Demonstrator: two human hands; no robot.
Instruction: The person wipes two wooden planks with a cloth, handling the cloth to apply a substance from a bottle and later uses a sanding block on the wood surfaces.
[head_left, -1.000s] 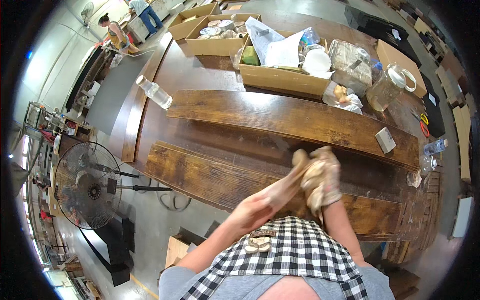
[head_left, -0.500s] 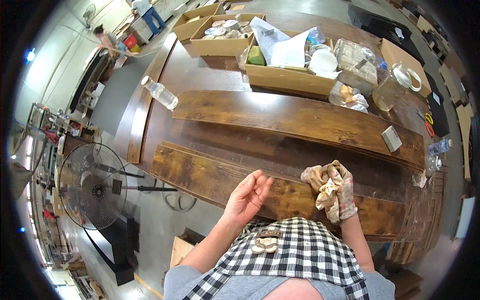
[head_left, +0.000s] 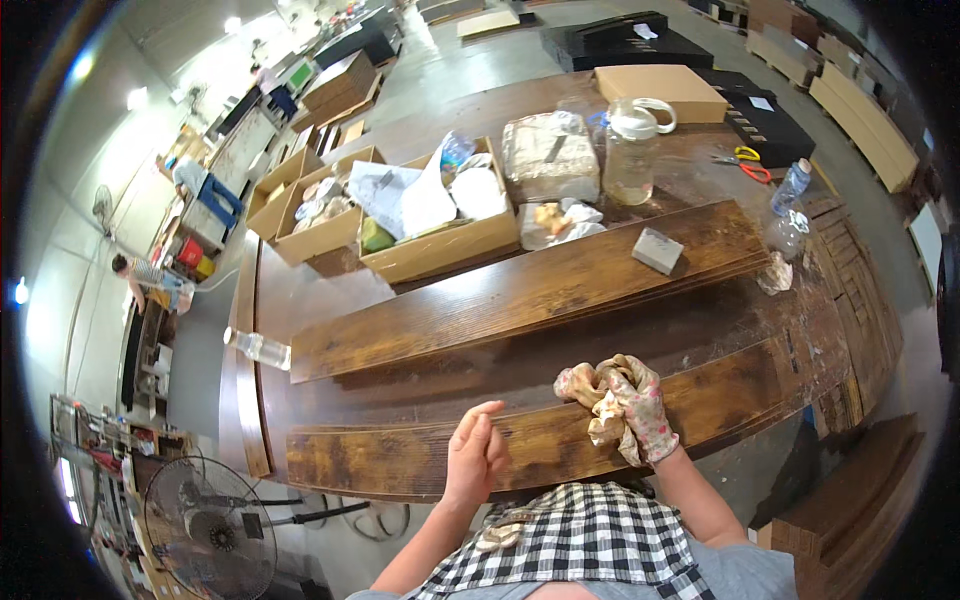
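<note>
My left hand [head_left: 475, 458] is bare and hovers over the near brown wood-grain board [head_left: 365, 458]. Its fingers curl in loosely, the index finger straighter than the others, and nothing shows in them. A white glove with pink spots covers my right hand [head_left: 647, 418], which is closed around a crumpled, stained cream rag [head_left: 606, 424] above the same board. Beyond, a second brown board [head_left: 450, 312] lies on a dark table, with a small grey block [head_left: 657, 251] on its right part.
A clear bottle [head_left: 258, 348] lies at the left. Open cardboard boxes [head_left: 440, 262], a wrapped bundle [head_left: 550, 160], a clear jug [head_left: 630, 165] and scissors [head_left: 750, 165] are along the far side. A standing fan [head_left: 210, 530] is at lower left. Other people work far left.
My view has swung to the right, so the table appears turned. The left hand's index finger now stands out more from the curled fingers. My right hand still grips the rag.
</note>
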